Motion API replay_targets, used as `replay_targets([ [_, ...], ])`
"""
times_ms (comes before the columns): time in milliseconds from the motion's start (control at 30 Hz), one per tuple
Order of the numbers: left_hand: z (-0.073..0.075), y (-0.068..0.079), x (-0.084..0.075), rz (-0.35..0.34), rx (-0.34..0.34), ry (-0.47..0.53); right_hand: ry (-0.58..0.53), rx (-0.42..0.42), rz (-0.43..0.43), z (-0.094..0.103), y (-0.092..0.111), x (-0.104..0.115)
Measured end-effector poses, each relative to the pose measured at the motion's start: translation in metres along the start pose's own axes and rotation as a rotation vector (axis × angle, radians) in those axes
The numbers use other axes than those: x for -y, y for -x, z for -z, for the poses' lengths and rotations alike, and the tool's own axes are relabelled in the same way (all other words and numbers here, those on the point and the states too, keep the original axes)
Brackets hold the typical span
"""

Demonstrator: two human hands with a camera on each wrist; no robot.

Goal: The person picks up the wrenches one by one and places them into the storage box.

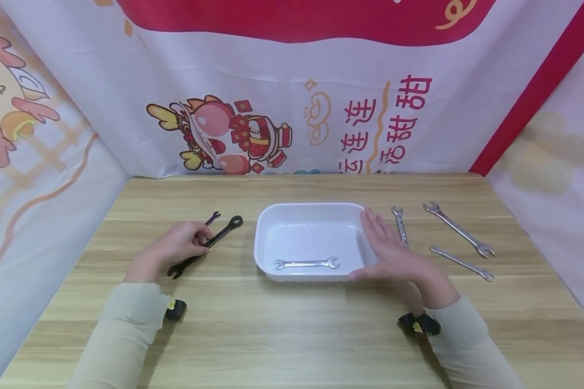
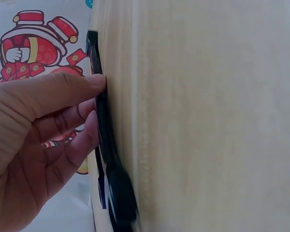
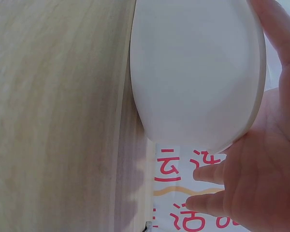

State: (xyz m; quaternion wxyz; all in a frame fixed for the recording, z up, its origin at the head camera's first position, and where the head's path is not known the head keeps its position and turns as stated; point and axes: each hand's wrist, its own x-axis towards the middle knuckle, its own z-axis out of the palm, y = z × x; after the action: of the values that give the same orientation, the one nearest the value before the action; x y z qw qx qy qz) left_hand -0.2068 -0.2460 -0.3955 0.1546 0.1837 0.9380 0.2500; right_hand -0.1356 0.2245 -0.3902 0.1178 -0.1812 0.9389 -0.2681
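Observation:
My left hand (image 1: 175, 247) pinches a black combination wrench (image 1: 222, 232) between thumb and fingers, left of the white tray (image 1: 292, 233). Its ring end points up and right; its open end angles down toward me. The left wrist view shows the thumb across the black shank, close to the wood. Just behind it lies a smaller dark wrench (image 1: 213, 217), partly hidden by the hand. My right hand (image 1: 391, 253) rests against the tray's right side with fingers extended along the rim. Inside the tray, a silver double open-end wrench (image 1: 306, 263) lies near the front wall.
Right of the tray lie a short silver wrench (image 1: 400, 224), partly covered by the right hand, a larger silver wrench (image 1: 458, 229) and a thin silver wrench (image 1: 461, 262). Printed cloth (image 1: 272, 65) hangs behind the wooden table (image 1: 292, 335) and along both sides.

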Motion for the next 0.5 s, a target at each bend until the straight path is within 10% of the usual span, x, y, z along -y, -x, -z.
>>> replay_targets([
  [500, 0.0006, 0.0011, -0.0040, -0.014, 0.045, 0.016, -0.015, 0.003, -0.006, 0.0004, 0.0010, 0.0011],
])
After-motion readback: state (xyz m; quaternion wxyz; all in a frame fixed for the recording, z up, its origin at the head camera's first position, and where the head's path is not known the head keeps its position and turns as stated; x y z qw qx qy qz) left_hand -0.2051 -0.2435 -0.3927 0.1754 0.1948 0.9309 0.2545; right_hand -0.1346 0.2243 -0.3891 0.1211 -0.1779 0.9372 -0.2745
